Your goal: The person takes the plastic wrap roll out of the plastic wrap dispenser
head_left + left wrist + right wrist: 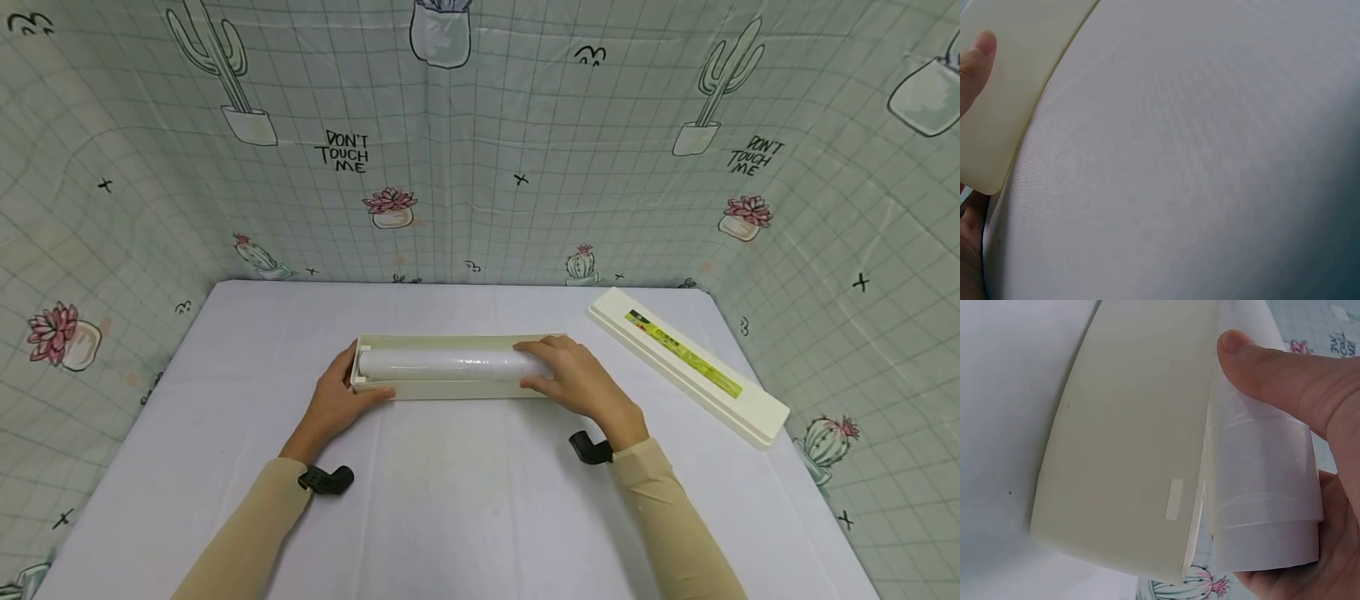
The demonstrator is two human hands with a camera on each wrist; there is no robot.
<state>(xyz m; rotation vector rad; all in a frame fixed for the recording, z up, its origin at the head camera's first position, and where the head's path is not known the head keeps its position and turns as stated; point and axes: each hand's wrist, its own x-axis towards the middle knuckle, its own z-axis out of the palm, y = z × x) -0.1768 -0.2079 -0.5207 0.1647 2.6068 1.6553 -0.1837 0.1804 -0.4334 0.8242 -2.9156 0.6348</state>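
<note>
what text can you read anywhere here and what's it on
"DON'T TOUCH ME": printed on the backdrop cloth, left of centre.
"DON'T TOUCH ME": again on the cloth, at right.
Green-yellow label on the box lid: print too small to read.
The wrist views show no readable text.

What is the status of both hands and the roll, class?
Left hand grips tray end. Right hand holds film roll in tray. Lid apart, right side. Nothing in the way.
</note>
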